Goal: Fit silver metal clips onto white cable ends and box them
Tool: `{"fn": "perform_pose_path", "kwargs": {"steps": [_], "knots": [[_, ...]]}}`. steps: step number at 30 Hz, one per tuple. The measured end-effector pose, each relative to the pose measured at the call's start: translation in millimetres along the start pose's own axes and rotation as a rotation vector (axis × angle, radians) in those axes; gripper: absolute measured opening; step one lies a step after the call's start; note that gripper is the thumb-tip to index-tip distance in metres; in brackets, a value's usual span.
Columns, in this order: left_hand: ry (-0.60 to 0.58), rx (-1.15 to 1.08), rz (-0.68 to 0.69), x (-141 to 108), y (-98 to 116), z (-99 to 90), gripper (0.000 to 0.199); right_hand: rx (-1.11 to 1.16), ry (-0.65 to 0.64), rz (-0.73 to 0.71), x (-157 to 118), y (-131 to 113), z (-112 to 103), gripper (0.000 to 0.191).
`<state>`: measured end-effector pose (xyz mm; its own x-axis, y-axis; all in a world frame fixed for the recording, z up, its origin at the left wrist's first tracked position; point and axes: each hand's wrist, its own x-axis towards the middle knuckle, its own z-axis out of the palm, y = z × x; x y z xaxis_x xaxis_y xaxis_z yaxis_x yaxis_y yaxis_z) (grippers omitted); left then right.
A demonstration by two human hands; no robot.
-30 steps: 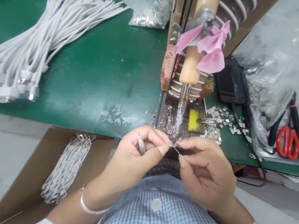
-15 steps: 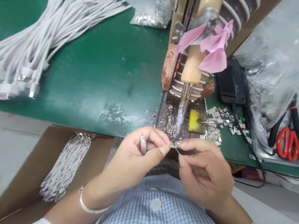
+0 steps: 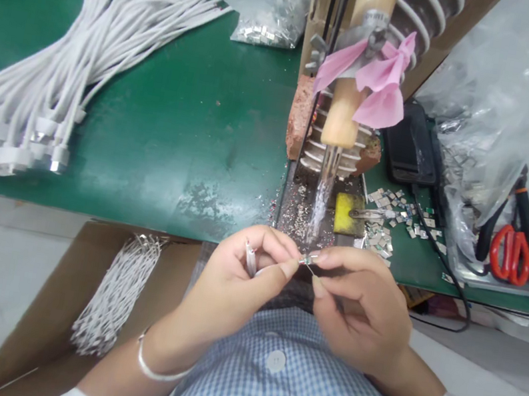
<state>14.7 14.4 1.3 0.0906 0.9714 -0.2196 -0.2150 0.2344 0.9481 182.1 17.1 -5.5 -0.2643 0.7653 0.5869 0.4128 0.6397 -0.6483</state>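
One small metal piece (image 3: 307, 259) sits between the two hands, near the tip of one soldering iron (image 3: 343, 113). The left hand (image 3: 236, 274), wrist bent inward, pinches it between thumb and forefinger, one white cable end (image 3: 250, 260) poking from the curled fingers. The right hand (image 3: 363, 302) reaches in opposite, fingertips narrowed on one thin wire (image 3: 310, 270). Beyond lie one yellow pad (image 3: 347, 212) and two white cable bundles (image 3: 90, 54).
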Motion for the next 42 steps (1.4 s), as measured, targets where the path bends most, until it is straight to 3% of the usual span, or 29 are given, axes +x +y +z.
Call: {"fn": "perform_pose_path", "kwargs": {"steps": [16, 42], "knots": [[0.010, 0.121, 0.065, -2.5, -0.6, -0.6, 0.015, -0.012, 0.020, -0.002, 0.1, 2.7, 2.5, 0.018], [-0.048, 0.042, 0.046, -1.4, -2.6, -2.3, 0.016, 0.020, -0.002, -0.101, -1.7, 3.5, 2.9, 0.022]]}}
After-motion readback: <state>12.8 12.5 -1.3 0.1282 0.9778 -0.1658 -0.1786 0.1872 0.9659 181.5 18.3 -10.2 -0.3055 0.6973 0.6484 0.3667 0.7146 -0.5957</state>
